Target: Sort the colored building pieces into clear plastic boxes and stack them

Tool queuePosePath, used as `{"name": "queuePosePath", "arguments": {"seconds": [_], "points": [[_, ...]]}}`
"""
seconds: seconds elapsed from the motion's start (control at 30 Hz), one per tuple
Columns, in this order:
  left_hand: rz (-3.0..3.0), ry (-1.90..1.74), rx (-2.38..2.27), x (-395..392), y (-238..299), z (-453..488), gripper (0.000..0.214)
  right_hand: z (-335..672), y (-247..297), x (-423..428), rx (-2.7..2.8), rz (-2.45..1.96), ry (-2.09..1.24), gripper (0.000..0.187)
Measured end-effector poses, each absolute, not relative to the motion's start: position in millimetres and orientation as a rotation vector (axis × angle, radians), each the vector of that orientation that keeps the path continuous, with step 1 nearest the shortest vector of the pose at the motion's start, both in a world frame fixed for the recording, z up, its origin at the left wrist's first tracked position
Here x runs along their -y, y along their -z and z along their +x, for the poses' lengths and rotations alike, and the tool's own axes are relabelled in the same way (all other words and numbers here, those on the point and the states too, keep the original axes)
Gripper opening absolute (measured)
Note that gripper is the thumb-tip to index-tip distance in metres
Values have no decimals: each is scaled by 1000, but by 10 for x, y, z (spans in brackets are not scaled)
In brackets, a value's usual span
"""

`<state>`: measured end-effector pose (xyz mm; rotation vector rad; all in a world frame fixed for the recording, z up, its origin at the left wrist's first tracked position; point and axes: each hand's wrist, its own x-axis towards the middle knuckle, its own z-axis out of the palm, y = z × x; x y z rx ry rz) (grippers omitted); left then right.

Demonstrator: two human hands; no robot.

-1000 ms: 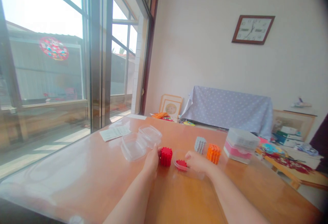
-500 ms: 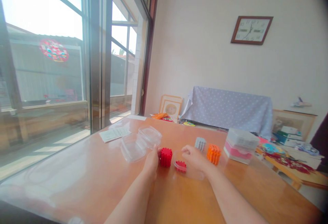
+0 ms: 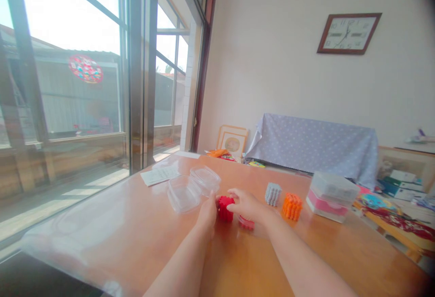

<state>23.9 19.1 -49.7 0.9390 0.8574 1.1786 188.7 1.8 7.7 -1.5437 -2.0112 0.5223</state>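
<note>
A red stack of notched pieces (image 3: 225, 209) stands upright on the table between my hands. My left hand (image 3: 208, 212) is at its left side, with its fingers curled against it. My right hand (image 3: 249, 205) reaches over from the right, its thumb at the front of the stack and its fingers at the top edge. Whether a separate piece is between those fingers is hidden. Under my right wrist lies a smaller group of red notched pieces (image 3: 246, 223) in what looks like a clear lid or tray, partly covered by the hand.
A grey notched stack (image 3: 273, 194) and an orange one (image 3: 292, 206) stand to the right, before a clear and pink box (image 3: 331, 199). An open clear plastic container (image 3: 183, 193) and a printed sheet (image 3: 160, 176) lie to the left. Windows flank the table's left.
My right hand has moved left from above the clear tray to the red stack, where its fingers close around the top. My left hand stays beside the stack. The view has shifted slightly.
</note>
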Motion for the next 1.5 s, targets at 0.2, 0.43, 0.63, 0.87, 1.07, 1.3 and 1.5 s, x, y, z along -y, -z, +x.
{"name": "queuePosePath", "arguments": {"seconds": [0.2,0.43,0.63,0.87,1.07,1.3,1.5], "points": [[894,-1144,-827,-160,452,239,62,1997,-79,33,1863,-1495,-519,55],[859,-1172,-920,-151,431,260,58,2421,-98,258,1704,-1605,-614,43],[852,-1164,-916,-142,430,238,55,2516,72,349,1778,-1774,-605,35],[872,-1129,-874,-184,444,230,58,2520,155,328,1775,-1798,-601,27],[862,-1121,-924,-231,463,241,59,2584,235,286,1766,-1814,-547,23],[827,-1117,-890,-205,450,232,58,2594,351,169,1758,-1812,-507,28],[830,-1112,-910,-211,439,232,59,2539,260,150,1716,-1971,-347,18]]}}
